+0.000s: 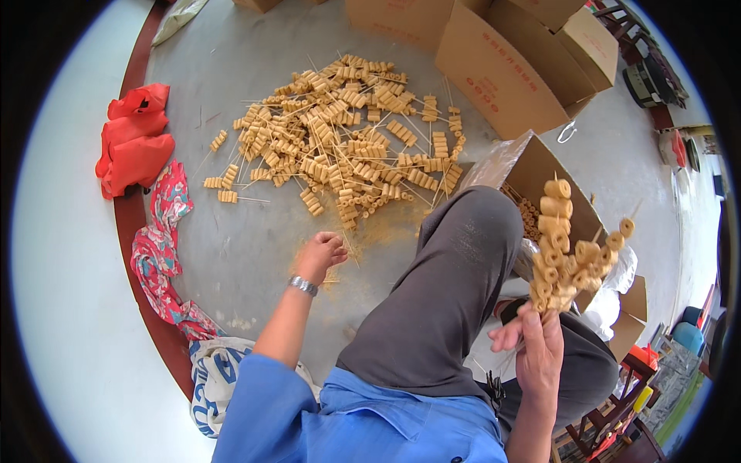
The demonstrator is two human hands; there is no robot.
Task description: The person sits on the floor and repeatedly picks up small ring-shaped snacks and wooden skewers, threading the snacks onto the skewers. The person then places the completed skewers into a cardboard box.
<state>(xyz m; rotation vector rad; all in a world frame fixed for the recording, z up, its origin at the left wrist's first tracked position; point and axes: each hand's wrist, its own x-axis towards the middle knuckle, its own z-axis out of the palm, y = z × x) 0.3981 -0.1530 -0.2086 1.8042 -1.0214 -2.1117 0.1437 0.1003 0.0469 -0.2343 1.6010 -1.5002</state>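
Observation:
My right hand point(538, 347) is closed around the thin sticks of several skewers point(569, 266), which fan upward over my right knee. Tan, hollow tube-shaped pieces are threaded along them. My left hand point(321, 256), with a metal watch at the wrist, is low over the floor just in front of the pile. Its fingers are curled together beside a thin bare stick point(351, 248); whether they pinch anything is hidden. Ahead of it lies a large loose pile of similar skewers point(347, 143), sticks pointing every way, with tan crumbs scattered at its near edge.
An opened carton point(532, 166) with tan rolls inside stands beside my bent knee. Bigger cardboard boxes point(494, 73) are behind it. Red fabric point(135, 143), a floral cloth point(160, 255) and a white sack point(212, 386) lie along the left edge. Wooden stools point(617, 413) are at lower right.

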